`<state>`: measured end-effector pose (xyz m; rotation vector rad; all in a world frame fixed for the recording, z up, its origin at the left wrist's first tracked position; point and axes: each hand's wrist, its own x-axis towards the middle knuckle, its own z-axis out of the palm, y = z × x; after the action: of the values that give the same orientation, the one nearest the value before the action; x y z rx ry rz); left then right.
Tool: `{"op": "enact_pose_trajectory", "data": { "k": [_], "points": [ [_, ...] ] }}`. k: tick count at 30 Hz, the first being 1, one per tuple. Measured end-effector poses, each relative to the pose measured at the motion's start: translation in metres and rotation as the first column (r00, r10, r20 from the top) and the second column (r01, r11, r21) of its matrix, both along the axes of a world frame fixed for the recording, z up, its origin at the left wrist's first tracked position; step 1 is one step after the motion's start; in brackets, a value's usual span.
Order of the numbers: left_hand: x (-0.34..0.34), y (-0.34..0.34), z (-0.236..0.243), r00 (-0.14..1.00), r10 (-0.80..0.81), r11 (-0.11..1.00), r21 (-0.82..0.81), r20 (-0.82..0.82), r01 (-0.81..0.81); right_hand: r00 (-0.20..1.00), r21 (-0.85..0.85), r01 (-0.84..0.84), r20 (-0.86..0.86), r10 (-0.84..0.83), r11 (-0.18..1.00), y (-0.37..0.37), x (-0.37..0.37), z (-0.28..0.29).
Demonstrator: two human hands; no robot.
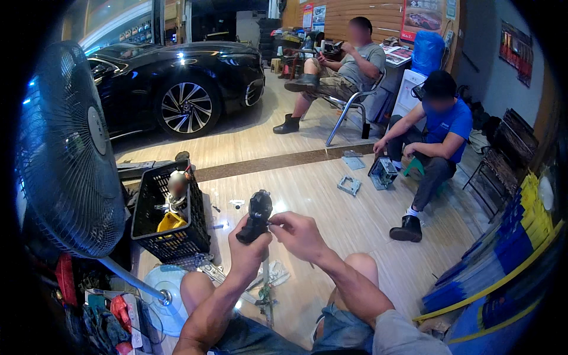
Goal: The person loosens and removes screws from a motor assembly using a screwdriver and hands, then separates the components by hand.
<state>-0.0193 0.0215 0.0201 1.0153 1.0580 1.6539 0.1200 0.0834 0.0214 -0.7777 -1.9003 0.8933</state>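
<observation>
My left hand [247, 253] is wrapped round a black part with a rounded top and a blocky lower end [259, 212], held up in front of me above my knees. Its exact kind I cannot make out. Close against the right side of that part is my right hand [297, 234], with thumb and forefinger pinched together; whatever lies between those fingertips is too small to name. Below my hands, pale metal and plastic pieces [273, 275] lie on the floor between my legs. A few small dark and white bits [236, 204] lie farther off, beyond my left hand.
Left of my hands stands a black plastic crate [188, 244] with a yellow thing [171, 222] inside. A large fan [68, 148] rises beside it. Ahead is a black car [177, 77]. One person [447, 130] squats over metal casings [383, 173]; another [362, 59] sits in a chair.
</observation>
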Motion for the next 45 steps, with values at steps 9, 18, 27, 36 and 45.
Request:
{"op": "enact_pose_trajectory", "data": {
  "k": [9,18,27,36,45],
  "points": [
    [0.003,-0.002,0.001,1.000,-0.010,1.000,-0.006,0.016,0.010,0.999,-0.055,0.026,-0.045,-0.028,0.998,0.000,0.000,-0.003],
    [0.005,-0.004,-0.001,1.000,-0.018,0.999,-0.028,-0.002,0.018,0.997,-0.073,0.062,0.057,-0.058,0.995,0.000,0.003,-0.003],
    [0.004,0.004,0.009,1.000,0.016,0.999,-0.042,-0.011,-0.016,0.999,0.124,0.042,-0.025,-0.039,0.991,0.006,0.007,0.001],
    [-0.007,0.005,-0.002,0.997,-0.024,0.998,-0.049,0.074,0.028,0.999,0.199,0.033,0.005,-0.034,0.979,0.003,0.001,0.000],
    [-0.003,0.005,0.000,1.000,-0.006,1.000,-0.001,0.011,0.006,0.999,0.166,0.021,-0.029,-0.016,0.986,0.003,0.003,-0.002]
  ]
}}
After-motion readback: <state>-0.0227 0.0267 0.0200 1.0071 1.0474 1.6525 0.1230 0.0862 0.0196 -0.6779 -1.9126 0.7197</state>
